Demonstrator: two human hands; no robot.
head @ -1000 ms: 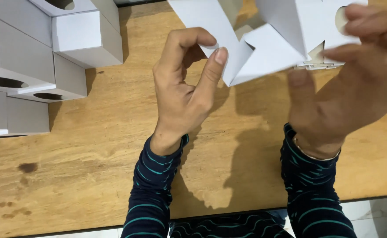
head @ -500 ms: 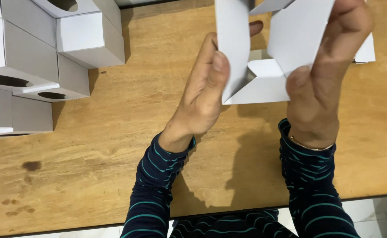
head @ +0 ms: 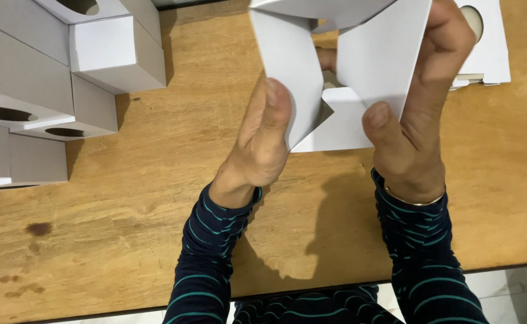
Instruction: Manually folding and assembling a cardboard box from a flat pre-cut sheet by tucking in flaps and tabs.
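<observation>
A white cardboard box blank (head: 341, 66) is gripped by both hands above the wooden table (head: 155, 198). The left hand (head: 263, 141) is closed on the blank's left panel, with the thumb pressed flat against the panel's outer face. The right hand (head: 416, 114) is clamped on the right panel, the thumb set at its lower corner and the fingers wrapped over its far edge. Compared with the frame 0.5 s earlier, the 2 panels are seen spread a little wider at the top, a V-shaped gap is opened between them, and the left thumb is placed lower on its panel. 1.0 s earlier the left hand was open with its fingers curled free of the cardboard; it is now shut on it. A thin gold bangle (head: 416, 201) is worn on the right wrist, and dark sleeves with teal stripes (head: 215, 252) are seen on both arms.

Behind the right hand, flat white blanks with a round cut-out (head: 485, 42) are laid on the table at the upper right. At the upper left, a cluster of assembled white boxes (head: 53, 78) is stacked close together, several with oval openings in their upper faces; what is inside them cannot be told. No labels or print can be made out on any carton.
</observation>
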